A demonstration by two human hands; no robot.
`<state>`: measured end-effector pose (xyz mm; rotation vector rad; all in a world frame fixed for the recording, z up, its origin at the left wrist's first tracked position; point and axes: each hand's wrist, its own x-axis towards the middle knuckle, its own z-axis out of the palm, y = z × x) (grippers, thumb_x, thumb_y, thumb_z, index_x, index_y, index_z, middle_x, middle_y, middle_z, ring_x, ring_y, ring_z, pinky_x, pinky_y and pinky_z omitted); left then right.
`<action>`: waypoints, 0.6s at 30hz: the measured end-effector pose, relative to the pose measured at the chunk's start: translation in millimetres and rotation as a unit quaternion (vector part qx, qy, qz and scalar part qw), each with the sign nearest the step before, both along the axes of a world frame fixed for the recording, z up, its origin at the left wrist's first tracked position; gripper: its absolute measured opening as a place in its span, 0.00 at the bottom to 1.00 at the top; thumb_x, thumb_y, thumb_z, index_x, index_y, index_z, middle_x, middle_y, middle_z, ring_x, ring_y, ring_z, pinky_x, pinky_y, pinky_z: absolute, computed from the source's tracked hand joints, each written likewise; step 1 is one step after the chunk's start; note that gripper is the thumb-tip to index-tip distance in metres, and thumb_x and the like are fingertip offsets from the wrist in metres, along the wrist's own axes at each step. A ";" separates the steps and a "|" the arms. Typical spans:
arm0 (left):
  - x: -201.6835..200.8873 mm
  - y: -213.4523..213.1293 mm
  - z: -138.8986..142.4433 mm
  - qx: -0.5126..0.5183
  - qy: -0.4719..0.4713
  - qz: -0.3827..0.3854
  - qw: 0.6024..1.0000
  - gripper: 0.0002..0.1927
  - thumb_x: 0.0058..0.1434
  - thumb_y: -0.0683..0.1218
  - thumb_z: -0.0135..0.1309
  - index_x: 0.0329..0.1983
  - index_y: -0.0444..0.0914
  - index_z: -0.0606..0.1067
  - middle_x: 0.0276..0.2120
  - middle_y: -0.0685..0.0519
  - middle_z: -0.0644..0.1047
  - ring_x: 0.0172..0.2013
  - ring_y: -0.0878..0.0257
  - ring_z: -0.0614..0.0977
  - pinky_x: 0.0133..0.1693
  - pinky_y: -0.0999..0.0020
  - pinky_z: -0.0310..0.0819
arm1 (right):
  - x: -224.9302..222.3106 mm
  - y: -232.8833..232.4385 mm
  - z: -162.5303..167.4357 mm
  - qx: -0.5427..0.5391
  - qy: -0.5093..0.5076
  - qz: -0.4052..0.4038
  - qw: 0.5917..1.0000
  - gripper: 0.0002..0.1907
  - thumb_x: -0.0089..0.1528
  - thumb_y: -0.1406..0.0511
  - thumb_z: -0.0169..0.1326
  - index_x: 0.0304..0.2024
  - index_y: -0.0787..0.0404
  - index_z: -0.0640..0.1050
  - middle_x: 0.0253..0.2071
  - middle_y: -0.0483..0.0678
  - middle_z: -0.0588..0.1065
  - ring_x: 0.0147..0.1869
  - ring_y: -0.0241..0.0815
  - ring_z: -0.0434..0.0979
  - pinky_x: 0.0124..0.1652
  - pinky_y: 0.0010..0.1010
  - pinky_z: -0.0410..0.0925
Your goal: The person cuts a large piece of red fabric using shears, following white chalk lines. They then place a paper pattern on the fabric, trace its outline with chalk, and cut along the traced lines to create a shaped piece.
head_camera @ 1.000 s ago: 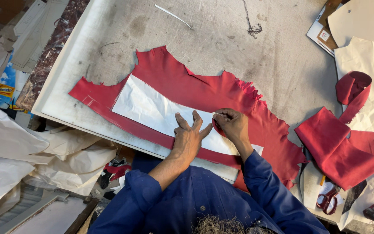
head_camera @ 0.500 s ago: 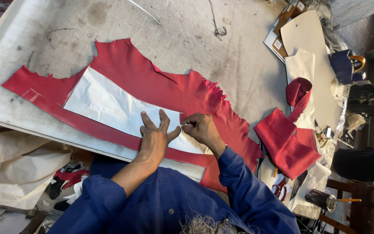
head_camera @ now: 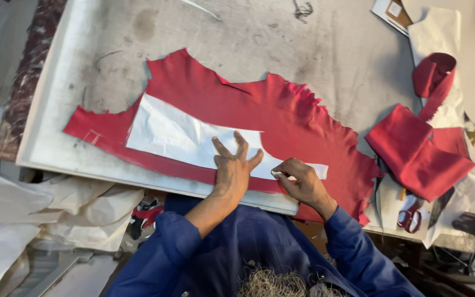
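Note:
A large red leather hide (head_camera: 259, 110) with ragged edges lies spread on the grey work table (head_camera: 221, 44). A white paper pattern (head_camera: 177, 135) rests flat on the hide. My left hand (head_camera: 232, 165) presses down on the pattern's near edge with fingers spread. Just to its right, my right hand (head_camera: 300, 179) pinches a small white piece, likely chalk (head_camera: 275, 174), against the hide at the pattern's narrow end. Both sleeves are blue.
Folded red leather pieces (head_camera: 421, 148) and a rolled red strip (head_camera: 432, 74) lie at the right on pale paper patterns (head_camera: 441, 33). Red-handled scissors (head_camera: 409, 217) sit near the table's right front corner. Crumpled white sheets (head_camera: 67, 212) pile up below the table at left.
The view has shifted, so the hide sits differently in frame. My left hand stays flat on the pattern; my right hand has slid a little to the right along the pattern's edge.

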<state>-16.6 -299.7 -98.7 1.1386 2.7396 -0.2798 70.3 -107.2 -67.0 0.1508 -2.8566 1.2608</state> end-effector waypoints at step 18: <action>59.7 73.0 -8.3 0.180 -0.038 0.178 0.967 0.17 0.68 0.41 0.52 0.59 0.34 0.73 0.62 0.41 0.69 0.53 0.48 0.74 0.49 0.53 0.74 | 56.0 109.2 -39.7 -0.005 0.083 -0.049 0.995 0.06 0.62 0.69 0.62 0.42 0.63 0.80 0.39 0.50 0.78 0.40 0.44 0.80 0.41 0.31 0.73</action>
